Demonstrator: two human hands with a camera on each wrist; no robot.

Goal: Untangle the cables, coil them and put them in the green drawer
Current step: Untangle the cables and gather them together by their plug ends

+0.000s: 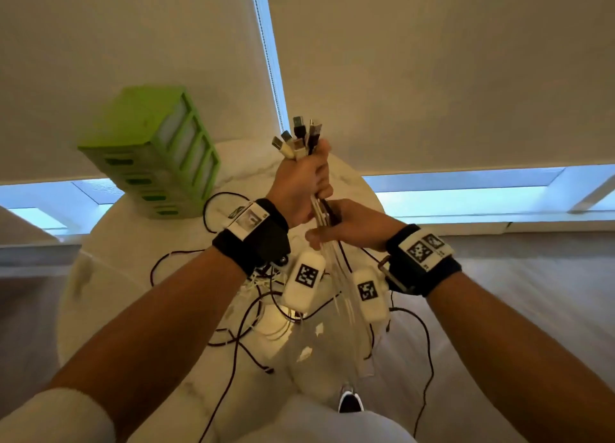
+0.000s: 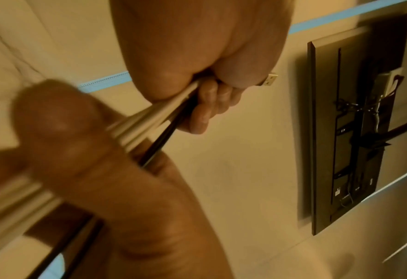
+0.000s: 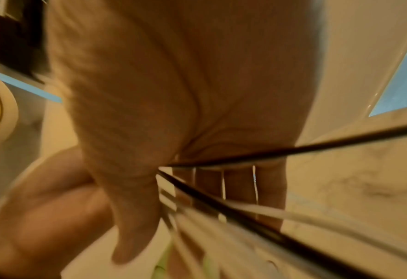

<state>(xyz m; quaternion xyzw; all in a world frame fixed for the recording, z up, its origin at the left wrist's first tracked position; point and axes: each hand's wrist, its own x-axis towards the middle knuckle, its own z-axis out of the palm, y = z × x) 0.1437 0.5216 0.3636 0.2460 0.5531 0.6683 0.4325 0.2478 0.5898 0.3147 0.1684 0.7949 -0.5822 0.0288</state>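
Observation:
Several white and black cables [image 1: 301, 140] are gathered into one bundle, plugs up, above the round marble table [image 1: 109, 276]. My left hand [image 1: 301, 183] grips the bundle just under the plugs, fingers [image 2: 207, 111] curled round it. Directly below, my right hand [image 1: 346, 226] holds the same strands [image 3: 197, 203] between thumb and fingers. The rest of the cables [image 1: 239, 336] hang down and lie tangled on the table. The green drawer unit [image 1: 149, 143] stands at the table's far left with its drawers closed.
Black cable loops [image 1: 427, 349] trail over the table's right edge toward the floor. Window blinds [image 1: 432, 60] close off the space behind the table. A dark wall-mounted screen [image 2: 341, 132] shows in the left wrist view. My shoe [image 1: 349, 401] is below the table's near edge.

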